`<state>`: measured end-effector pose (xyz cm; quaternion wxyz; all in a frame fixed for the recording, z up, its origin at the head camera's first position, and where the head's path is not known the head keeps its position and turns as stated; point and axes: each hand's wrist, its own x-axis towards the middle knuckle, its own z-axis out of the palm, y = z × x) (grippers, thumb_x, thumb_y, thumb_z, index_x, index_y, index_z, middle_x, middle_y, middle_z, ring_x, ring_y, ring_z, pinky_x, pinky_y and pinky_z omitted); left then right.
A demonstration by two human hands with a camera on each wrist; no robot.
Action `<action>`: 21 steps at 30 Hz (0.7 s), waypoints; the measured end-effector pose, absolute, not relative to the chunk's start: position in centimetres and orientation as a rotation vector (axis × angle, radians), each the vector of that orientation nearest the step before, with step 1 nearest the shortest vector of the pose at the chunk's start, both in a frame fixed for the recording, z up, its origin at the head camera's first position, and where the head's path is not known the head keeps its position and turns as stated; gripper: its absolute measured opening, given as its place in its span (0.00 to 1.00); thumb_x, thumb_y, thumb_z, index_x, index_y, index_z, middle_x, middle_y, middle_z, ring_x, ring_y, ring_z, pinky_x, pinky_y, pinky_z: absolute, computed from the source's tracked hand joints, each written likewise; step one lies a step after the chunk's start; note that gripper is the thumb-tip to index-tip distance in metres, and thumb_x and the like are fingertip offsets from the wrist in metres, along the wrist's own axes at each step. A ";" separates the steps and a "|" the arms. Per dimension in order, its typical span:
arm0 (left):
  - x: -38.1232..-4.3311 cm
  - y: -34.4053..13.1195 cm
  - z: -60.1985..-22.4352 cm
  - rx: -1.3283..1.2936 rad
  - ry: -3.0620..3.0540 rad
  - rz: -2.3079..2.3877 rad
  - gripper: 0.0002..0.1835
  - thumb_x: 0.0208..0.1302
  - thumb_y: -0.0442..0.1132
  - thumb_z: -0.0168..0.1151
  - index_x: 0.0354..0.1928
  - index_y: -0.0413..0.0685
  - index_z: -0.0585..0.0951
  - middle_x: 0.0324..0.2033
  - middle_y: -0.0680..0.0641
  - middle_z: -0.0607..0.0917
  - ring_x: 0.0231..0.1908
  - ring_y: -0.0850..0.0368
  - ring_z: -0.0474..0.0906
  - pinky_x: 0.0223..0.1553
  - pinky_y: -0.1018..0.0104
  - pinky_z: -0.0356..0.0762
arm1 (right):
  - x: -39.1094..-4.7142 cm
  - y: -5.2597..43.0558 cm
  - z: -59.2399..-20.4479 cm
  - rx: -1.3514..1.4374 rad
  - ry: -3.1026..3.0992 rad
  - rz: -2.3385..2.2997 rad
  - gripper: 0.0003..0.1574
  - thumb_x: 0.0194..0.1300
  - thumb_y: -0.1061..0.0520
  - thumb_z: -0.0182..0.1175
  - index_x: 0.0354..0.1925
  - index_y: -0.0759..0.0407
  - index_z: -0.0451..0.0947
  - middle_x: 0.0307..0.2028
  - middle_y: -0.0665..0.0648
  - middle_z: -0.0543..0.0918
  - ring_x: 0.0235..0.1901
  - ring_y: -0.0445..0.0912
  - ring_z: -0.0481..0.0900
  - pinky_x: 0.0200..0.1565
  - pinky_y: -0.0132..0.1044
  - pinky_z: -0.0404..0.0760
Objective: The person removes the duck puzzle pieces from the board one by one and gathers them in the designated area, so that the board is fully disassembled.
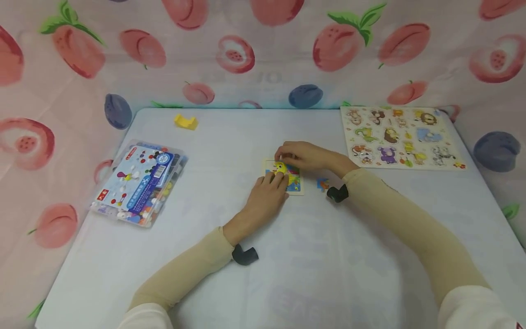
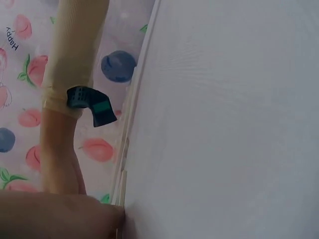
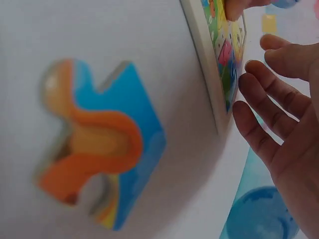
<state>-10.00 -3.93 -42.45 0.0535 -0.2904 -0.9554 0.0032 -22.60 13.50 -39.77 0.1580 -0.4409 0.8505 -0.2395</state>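
Note:
A small framed jigsaw puzzle (image 1: 296, 183) with a yellow figure and a blue background lies mid-table. The fingers of my left hand (image 1: 266, 195) rest on its lower left part. My right hand (image 1: 307, 156) is at the puzzle's top edge, fingers loosely bent, and nothing shows between them in the right wrist view. A loose puzzle piece (image 3: 107, 134), orange and blue, lies on the table just right of the frame, under the right wrist. In the left wrist view the left hand (image 2: 55, 215) covers most of the puzzle, whose thin edge alone shows.
On the left lies a clear plastic box (image 1: 137, 183) of colourful small parts with a printed label. A yellow block (image 1: 186, 122) sits at the back left. At the back right is an animal-picture board (image 1: 404, 137). A peach-print cloth (image 1: 263, 59) hangs behind the table.

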 end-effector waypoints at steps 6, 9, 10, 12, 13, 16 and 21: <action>-10.4 -3.7 -42.9 -0.859 -2.892 0.058 0.30 0.71 0.57 0.43 0.68 0.49 0.64 0.55 0.49 0.73 0.51 0.52 0.66 0.46 0.60 0.67 | -23.0 12.1 -39.5 -1.315 2.403 -0.528 0.20 0.72 0.62 0.43 0.53 0.50 0.78 0.39 0.54 0.75 0.34 0.44 0.69 0.42 0.37 0.71; -10.6 -3.3 -42.9 -0.849 -2.878 0.067 0.32 0.71 0.61 0.39 0.69 0.50 0.65 0.54 0.49 0.73 0.49 0.51 0.66 0.44 0.60 0.66 | -23.1 11.9 -39.3 -1.311 2.395 -0.497 0.22 0.72 0.62 0.42 0.54 0.49 0.78 0.39 0.54 0.74 0.33 0.44 0.68 0.41 0.37 0.71; -10.6 -3.3 -42.9 -0.845 -2.875 0.066 0.33 0.70 0.62 0.39 0.68 0.50 0.65 0.53 0.49 0.73 0.48 0.51 0.66 0.43 0.60 0.65 | -23.1 11.8 -39.3 -1.311 2.394 -0.491 0.22 0.72 0.62 0.42 0.54 0.48 0.78 0.38 0.54 0.74 0.33 0.44 0.67 0.40 0.37 0.70; -10.7 -3.2 -42.9 -0.837 -2.884 0.062 0.33 0.70 0.63 0.38 0.68 0.50 0.66 0.53 0.48 0.73 0.48 0.51 0.65 0.43 0.60 0.65 | -23.2 11.8 -39.4 -1.311 2.395 -0.484 0.23 0.72 0.62 0.41 0.54 0.48 0.79 0.38 0.53 0.74 0.32 0.44 0.67 0.39 0.36 0.70; -10.7 -3.2 -42.9 -0.833 -2.886 0.056 0.33 0.70 0.63 0.38 0.67 0.51 0.67 0.52 0.48 0.73 0.47 0.51 0.65 0.43 0.60 0.65 | -23.3 11.8 -39.4 -1.311 2.396 -0.480 0.23 0.72 0.62 0.41 0.54 0.47 0.79 0.38 0.53 0.74 0.32 0.44 0.67 0.39 0.36 0.70; -10.8 -3.1 -42.9 -0.823 -2.895 0.046 0.33 0.70 0.63 0.38 0.68 0.53 0.67 0.50 0.48 0.72 0.47 0.51 0.65 0.43 0.60 0.64 | -23.4 11.8 -39.5 -1.311 2.396 -0.479 0.23 0.72 0.62 0.42 0.53 0.47 0.79 0.38 0.52 0.74 0.32 0.44 0.67 0.39 0.36 0.70; -10.9 -3.1 -43.1 -0.816 -2.897 0.051 0.33 0.70 0.64 0.37 0.69 0.55 0.65 0.48 0.48 0.71 0.45 0.52 0.63 0.42 0.60 0.63 | -23.7 11.9 -39.6 -1.331 2.386 -0.501 0.22 0.71 0.64 0.43 0.49 0.47 0.81 0.38 0.52 0.75 0.33 0.44 0.69 0.41 0.37 0.71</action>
